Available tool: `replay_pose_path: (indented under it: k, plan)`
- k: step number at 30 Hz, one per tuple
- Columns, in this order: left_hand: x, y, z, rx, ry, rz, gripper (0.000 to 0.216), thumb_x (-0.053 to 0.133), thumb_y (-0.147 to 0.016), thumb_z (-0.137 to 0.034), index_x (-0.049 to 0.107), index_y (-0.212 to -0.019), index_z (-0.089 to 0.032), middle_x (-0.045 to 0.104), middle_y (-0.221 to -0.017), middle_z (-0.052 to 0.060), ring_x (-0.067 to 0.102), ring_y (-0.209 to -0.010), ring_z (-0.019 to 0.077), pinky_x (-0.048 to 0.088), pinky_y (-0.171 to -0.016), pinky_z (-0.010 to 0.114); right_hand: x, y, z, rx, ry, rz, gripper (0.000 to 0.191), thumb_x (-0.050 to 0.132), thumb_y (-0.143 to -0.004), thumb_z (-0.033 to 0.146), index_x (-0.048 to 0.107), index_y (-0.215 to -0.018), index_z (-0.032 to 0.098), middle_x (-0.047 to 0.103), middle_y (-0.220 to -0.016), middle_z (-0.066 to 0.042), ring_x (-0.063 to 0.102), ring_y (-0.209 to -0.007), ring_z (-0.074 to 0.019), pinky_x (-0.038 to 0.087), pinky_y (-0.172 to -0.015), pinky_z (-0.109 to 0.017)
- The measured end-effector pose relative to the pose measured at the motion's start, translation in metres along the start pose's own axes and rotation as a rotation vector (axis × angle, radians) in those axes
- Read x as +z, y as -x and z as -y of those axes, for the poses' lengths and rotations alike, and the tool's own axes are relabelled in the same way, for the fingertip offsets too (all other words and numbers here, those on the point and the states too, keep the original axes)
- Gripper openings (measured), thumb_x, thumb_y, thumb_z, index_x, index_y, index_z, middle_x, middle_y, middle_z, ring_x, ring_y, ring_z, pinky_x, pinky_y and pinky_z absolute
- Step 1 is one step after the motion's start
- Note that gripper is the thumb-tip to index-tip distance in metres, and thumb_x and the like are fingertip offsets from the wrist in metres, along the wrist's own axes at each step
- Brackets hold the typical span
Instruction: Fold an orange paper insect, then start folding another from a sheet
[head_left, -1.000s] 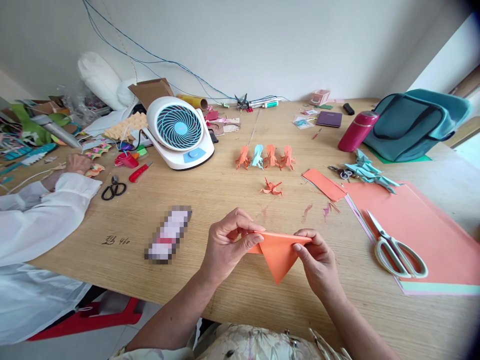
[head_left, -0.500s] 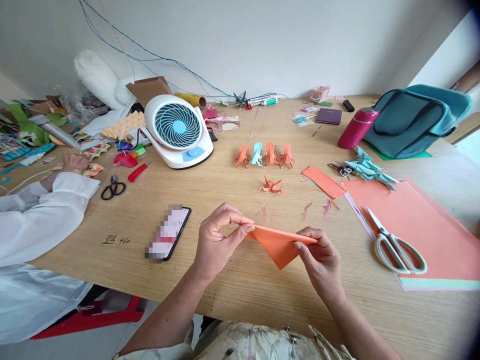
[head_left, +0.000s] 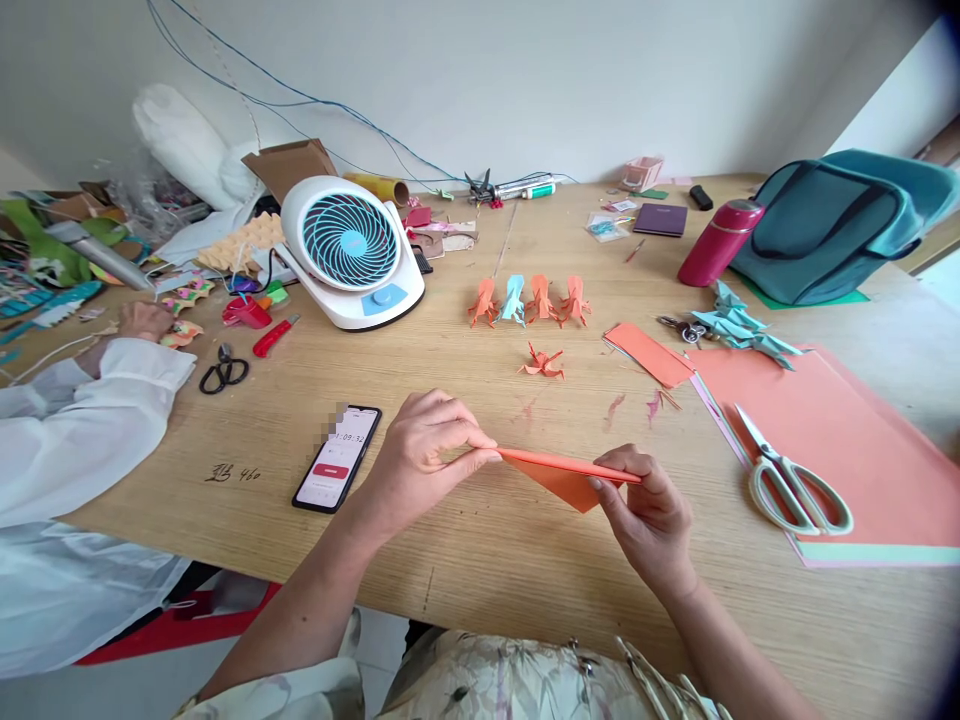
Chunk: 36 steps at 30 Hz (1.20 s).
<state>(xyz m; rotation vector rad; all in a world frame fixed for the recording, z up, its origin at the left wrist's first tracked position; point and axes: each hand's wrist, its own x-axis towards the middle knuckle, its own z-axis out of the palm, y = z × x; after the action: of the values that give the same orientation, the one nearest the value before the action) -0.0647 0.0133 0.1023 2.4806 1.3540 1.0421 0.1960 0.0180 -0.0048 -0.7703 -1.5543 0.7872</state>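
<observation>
Below a pale wall (head_left: 525,90), over the near side of a wood-grain table (head_left: 480,580): a folded piece of orange paper (head_left: 570,484), held up with its upper edge almost straight and a pointed flap beneath. Pinched at its left end between the touching thumb and fingertips of the left hand (head_left: 427,445); gripped near its right end in the right hand (head_left: 654,515), thumb on the near face, bent fingers closed over the edge. Just beyond, on the tabletop, one red-orange folded figure (head_left: 541,362); behind it, a row of four upright figures (head_left: 540,300), three orange and one light blue. To the right, narrow orange strips (head_left: 649,354) and white-handled scissors (head_left: 799,492) atop large orange sheets (head_left: 847,440). To the left, a lit phone (head_left: 337,460) near handwriting (head_left: 234,473). Farther out, a white-and-blue fan (head_left: 352,243), black-handled scissors (head_left: 224,371), a magenta bottle (head_left: 720,243) and a teal bag (head_left: 821,235). At far left, a co-worker's hand (head_left: 146,320) and white sleeve (head_left: 127,410).
</observation>
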Motion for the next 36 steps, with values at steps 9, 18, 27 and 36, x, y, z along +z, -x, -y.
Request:
replay_pose_path:
  k: [9, 18, 27, 36]
  plan:
    - [-0.002, -0.004, -0.006, 0.096, -0.170, 0.095, 0.007, 0.071, -0.090, -0.027, 0.075, -0.085, -0.023, 0.074, -0.080, -0.002, 0.060, -0.082, 0.0166, 0.038, -0.081, 0.035, -0.002, -0.002, 0.000, -0.079, 0.048, 0.017, 0.026, 0.062, -0.087, 0.000, 0.063, -0.100, 0.023, 0.064, -0.084, -0.003, 0.060, -0.075, -0.0184, 0.047, -0.067, -0.035]
    - [0.005, -0.010, -0.013, 0.120, -0.178, 0.154, 0.009, 0.071, -0.090, -0.030, 0.076, -0.087, -0.023, 0.075, -0.081, -0.002, 0.061, -0.080, 0.0157, 0.037, -0.082, 0.036, -0.002, -0.006, 0.008, -0.147, 0.094, 0.062, 0.031, 0.062, -0.085, -0.002, 0.063, -0.103, 0.023, 0.065, -0.083, -0.004, 0.061, -0.075, -0.0183, 0.049, -0.066, -0.035]
    - [0.021, -0.010, -0.016, 0.124, -0.095, 0.163, 0.011, 0.071, -0.090, -0.029, 0.075, -0.084, -0.022, 0.072, -0.076, -0.002, 0.060, -0.075, 0.0140, 0.037, -0.080, 0.035, 0.002, -0.010, 0.013, -0.101, 0.076, 0.068, 0.026, 0.069, -0.084, 0.004, 0.063, -0.100, 0.024, 0.066, -0.085, -0.004, 0.062, -0.077, -0.0197, 0.050, -0.069, -0.036]
    - [0.021, -0.013, -0.019, -0.053, 0.023, 0.252, 0.007, 0.075, -0.086, -0.026, 0.077, -0.080, -0.023, 0.069, -0.071, -0.003, 0.058, -0.074, 0.0143, 0.037, -0.081, 0.034, 0.002, -0.012, 0.018, 0.075, 0.033, 0.080, 0.009, 0.069, -0.089, 0.018, 0.062, -0.087, 0.024, 0.065, -0.080, -0.002, 0.061, -0.074, -0.0181, 0.048, -0.069, -0.033]
